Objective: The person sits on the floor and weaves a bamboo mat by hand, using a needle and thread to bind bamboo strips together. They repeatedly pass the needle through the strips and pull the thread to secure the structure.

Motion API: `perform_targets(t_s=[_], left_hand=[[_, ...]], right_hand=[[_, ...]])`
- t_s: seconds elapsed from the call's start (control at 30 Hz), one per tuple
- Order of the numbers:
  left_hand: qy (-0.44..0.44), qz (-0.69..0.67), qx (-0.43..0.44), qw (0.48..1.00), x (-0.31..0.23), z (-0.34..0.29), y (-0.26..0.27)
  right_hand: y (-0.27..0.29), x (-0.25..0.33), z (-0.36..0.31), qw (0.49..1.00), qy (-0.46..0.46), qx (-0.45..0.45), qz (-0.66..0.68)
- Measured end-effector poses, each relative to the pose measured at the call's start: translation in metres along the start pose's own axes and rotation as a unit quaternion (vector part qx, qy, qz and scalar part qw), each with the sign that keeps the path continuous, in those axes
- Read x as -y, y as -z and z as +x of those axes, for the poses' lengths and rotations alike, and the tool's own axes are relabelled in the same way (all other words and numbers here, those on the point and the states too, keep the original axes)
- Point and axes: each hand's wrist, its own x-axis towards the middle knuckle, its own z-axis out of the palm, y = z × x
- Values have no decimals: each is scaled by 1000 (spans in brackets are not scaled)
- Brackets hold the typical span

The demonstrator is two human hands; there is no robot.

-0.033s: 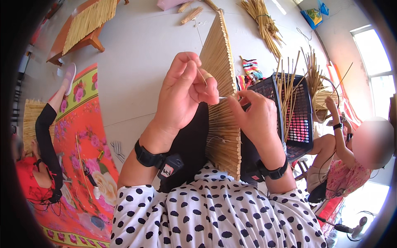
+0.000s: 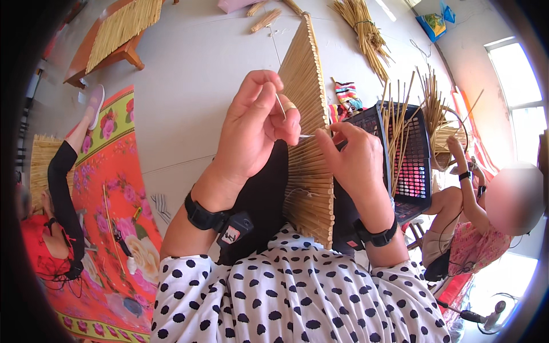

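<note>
A mat of straw-coloured stalks [image 2: 303, 80] stands on edge between my knees, its cut ends forming a row along the right side. My left hand [image 2: 249, 128] is in front of the mat's left face, pinching a thin needle [image 2: 280, 107] between thumb and forefinger. From its lower fingers a short white thread [image 2: 307, 136] runs taut to the mat's edge. There, my right hand [image 2: 359, 160] has its thumb and forefinger closed at the stalk ends, by the thread. Whether its fingertips grip thread or stalk is hidden.
Right of the mat, a dark plastic crate [image 2: 412, 166] holds loose stalks. Beyond it a person [image 2: 480, 228] sits handling a stalk. On the left lies a red floral cloth [image 2: 114, 211], with another seated person [image 2: 54, 234]. A finished-looking mat covers a low wooden table [image 2: 134, 57].
My left hand has shifted very slightly left, and a little more white thread shows between my hands. The mat and my right hand stay nearly still.
</note>
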Motion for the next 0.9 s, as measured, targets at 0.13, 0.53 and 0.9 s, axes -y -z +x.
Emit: perform_targets(t_s=[0.13, 0.53, 0.9], left_hand=[[36, 128, -21, 991, -13, 1, 1], [-48, 680, 26, 731, -94, -41, 40], [-24, 603, -54, 795, -56, -35, 82]], right_hand=[[-5, -8, 15, 999, 5, -6, -50], [-4, -18, 18, 998, 16, 38, -47], [-9, -27, 12, 993, 47, 1, -107]])
